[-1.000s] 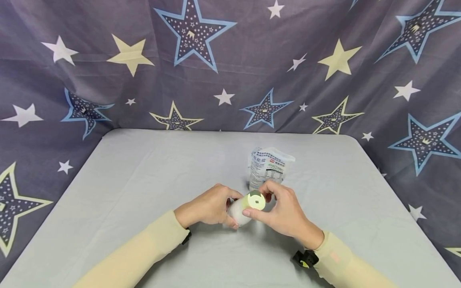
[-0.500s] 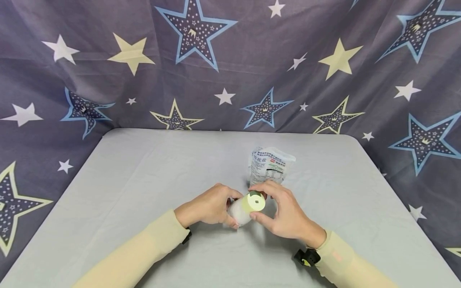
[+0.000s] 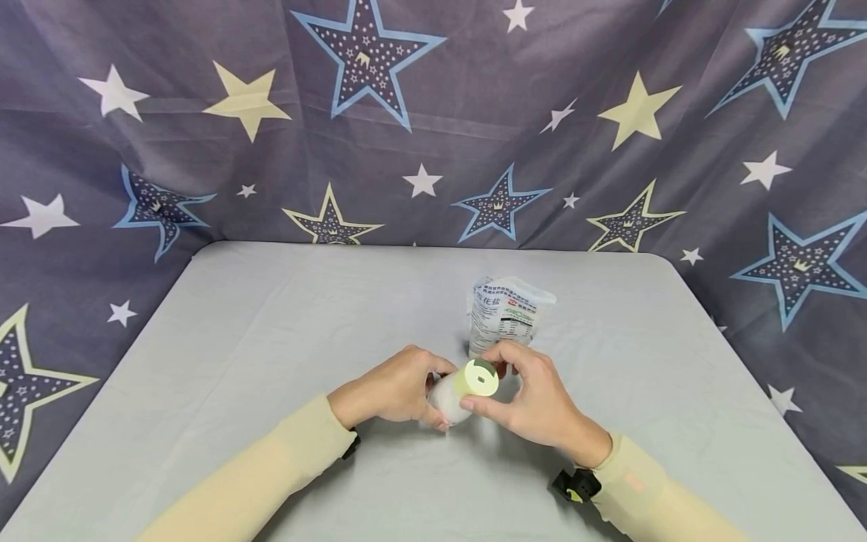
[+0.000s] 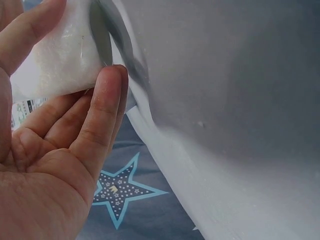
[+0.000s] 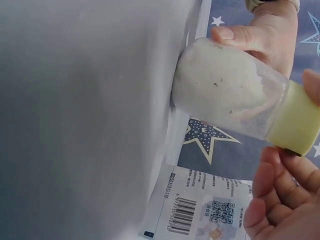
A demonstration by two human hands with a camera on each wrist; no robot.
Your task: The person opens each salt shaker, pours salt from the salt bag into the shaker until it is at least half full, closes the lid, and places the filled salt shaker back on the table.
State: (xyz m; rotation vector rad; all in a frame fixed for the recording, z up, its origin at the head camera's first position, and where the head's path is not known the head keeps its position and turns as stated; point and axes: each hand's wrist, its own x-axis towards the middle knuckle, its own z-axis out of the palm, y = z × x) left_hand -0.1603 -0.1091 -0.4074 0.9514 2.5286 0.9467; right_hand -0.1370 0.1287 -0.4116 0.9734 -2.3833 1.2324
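Observation:
A clear salt shaker [image 3: 447,399] with white grains inside stands tilted on the table. Its pale yellow-green cap [image 3: 477,379] has a dark part and a small hole on top. My left hand [image 3: 400,388] holds the shaker's body between thumb and fingers. At the cap, my right hand [image 3: 538,395] grips with its thumb on the near side and fingers on the far side. The right wrist view shows the grains filling much of the shaker [image 5: 220,82]. Only part of the shaker body [image 4: 65,55] appears in the left wrist view.
Behind the hands stands a white printed salt packet [image 3: 504,320], its lower part hidden by the right hand. A pale grey cloth covers the table [image 3: 325,301]. The star-patterned curtain [image 3: 420,113] closes off the back and sides.
My right fingers loosened and shifted round the cap, then gripped it again. The cap's dark part has turned slightly rightward. My left hand and the packet stayed in place.

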